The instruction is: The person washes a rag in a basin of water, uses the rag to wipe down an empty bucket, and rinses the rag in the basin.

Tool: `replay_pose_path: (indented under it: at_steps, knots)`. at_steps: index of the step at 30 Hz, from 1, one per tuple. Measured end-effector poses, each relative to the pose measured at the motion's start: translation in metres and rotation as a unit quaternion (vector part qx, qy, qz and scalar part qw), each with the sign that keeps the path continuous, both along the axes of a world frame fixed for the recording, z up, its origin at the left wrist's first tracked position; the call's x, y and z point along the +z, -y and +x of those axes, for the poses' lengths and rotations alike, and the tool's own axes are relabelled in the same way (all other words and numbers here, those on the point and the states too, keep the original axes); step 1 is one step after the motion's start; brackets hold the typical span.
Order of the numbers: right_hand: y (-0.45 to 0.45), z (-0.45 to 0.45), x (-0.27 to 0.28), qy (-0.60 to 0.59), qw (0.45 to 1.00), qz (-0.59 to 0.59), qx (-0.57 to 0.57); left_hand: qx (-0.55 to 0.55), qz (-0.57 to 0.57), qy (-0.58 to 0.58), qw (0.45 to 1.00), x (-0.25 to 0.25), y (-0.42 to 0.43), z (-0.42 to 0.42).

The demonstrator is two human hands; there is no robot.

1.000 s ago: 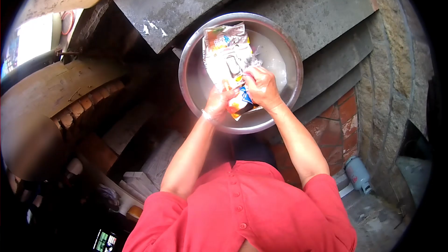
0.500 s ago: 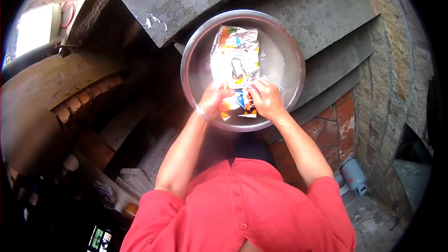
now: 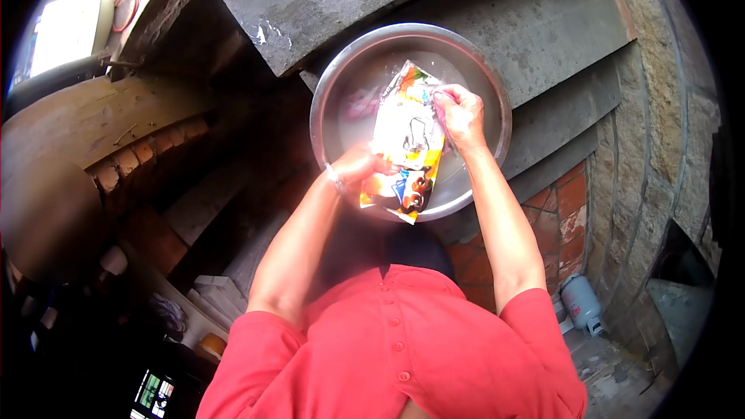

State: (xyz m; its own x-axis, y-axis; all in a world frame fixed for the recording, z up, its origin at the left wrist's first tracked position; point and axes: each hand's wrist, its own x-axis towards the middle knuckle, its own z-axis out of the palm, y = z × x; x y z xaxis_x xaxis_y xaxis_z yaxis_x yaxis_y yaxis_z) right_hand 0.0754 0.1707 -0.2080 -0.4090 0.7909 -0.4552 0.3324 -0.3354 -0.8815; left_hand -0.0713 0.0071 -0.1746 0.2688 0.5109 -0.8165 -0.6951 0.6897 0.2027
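A wide metal basin point(image 3: 320, 120) holds some cloudy water. Over it lies a shiny printed plastic food packet point(image 3: 407, 143), tilted slightly, with orange, yellow, blue and brown patches and a glare-whitened middle. My left hand point(image 3: 358, 166) grips the packet's lower left edge, thumb on top. Up at the packet's right edge, my right hand point(image 3: 463, 115) is closed with fingers pinched on a pinkish, cloth-like piece point(image 3: 441, 102), which touches the packet. More pinkish material point(image 3: 363, 102) shows in the water left of the packet. The packet's underside is hidden.
Grey stone slabs point(image 3: 512, 23) rise in steps behind and right of the basin. A rough stone wall point(image 3: 656, 109) runs along the right, with a pale blue gas cylinder point(image 3: 580, 301) on the floor. Red floor tiles point(image 3: 563, 213) show below the slabs. The left side is dark.
My right hand has moved up from the packet's lower part to its upper right edge. The packet has tilted clockwise and shows more of its lower end. My left hand still holds it.
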Motion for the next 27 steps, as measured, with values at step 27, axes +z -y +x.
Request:
replay_pose_path:
  at_steps: [27]
  knots:
    - [0.008, -0.008, 0.035, 0.099, 0.989, -0.032, 0.107, -0.235, 0.083, -0.079, 0.965, 0.014, 0.002, -0.001]
